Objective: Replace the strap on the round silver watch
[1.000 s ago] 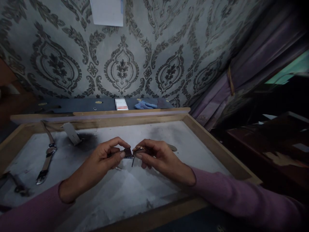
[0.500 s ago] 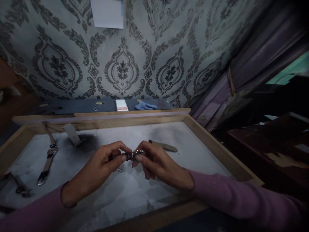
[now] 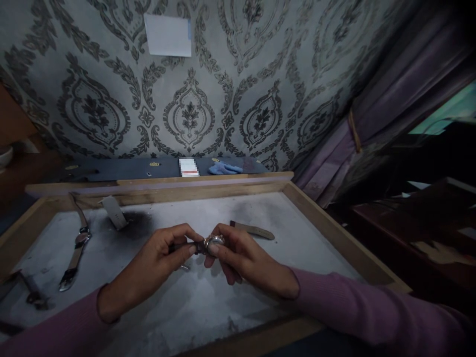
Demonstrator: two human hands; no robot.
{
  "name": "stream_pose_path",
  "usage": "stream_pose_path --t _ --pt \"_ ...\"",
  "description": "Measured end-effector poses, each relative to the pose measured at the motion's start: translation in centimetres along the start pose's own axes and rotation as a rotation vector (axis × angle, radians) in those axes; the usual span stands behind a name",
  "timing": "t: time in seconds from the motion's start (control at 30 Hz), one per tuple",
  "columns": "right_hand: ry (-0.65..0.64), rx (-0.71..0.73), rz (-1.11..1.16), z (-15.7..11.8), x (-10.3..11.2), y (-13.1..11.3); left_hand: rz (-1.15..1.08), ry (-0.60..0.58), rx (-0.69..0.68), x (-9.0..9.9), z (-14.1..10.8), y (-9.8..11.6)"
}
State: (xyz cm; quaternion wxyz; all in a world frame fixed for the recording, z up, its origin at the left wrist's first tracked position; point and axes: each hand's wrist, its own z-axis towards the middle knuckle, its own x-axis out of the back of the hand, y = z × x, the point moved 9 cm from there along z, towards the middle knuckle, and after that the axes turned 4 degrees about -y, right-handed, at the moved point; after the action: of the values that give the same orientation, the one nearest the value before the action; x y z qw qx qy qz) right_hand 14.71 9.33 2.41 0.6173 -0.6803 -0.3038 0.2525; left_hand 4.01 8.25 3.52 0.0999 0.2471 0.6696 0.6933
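Note:
My left hand [image 3: 161, 260] pinches a dark watch strap [image 3: 201, 246] between thumb and fingertips. In my right hand [image 3: 245, 255] is a round, shiny watch case [image 3: 214, 241], gripped between thumb and index finger. The strap's end meets the side of the case; whether the two are joined I cannot tell. Both hands hover above the white bottom of a wooden tray. Beyond my right hand lies a loose tan strap piece [image 3: 256, 230]. A small metal tool [image 3: 185, 267], partly hidden, shows just below my left hand.
At the tray's left lie a watch with a strap [image 3: 76, 250], a pale watch strap [image 3: 113, 212] standing up, and a dark strap [image 3: 33, 295]. The wooden tray rim [image 3: 167, 187] runs round the work area. Behind it are a blue cloth [image 3: 225, 167] and a small white box [image 3: 189, 167].
The strap end and the watch case have come closer together, and the case has turned to show more of its round face. The whole view has tilted slightly upward.

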Motion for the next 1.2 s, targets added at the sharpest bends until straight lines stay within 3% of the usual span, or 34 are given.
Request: stream_pose_path --t 0.83,1.2 --pt "0.025 -0.024 0.069 0.1 0.1 0.2 -0.024 -0.044 -0.005 -0.5 -0.1 0.7" --pt "0.024 -0.026 0.001 0.3 0.1 -0.4 -0.097 -0.025 0.098 0.1 0.2 -0.9"
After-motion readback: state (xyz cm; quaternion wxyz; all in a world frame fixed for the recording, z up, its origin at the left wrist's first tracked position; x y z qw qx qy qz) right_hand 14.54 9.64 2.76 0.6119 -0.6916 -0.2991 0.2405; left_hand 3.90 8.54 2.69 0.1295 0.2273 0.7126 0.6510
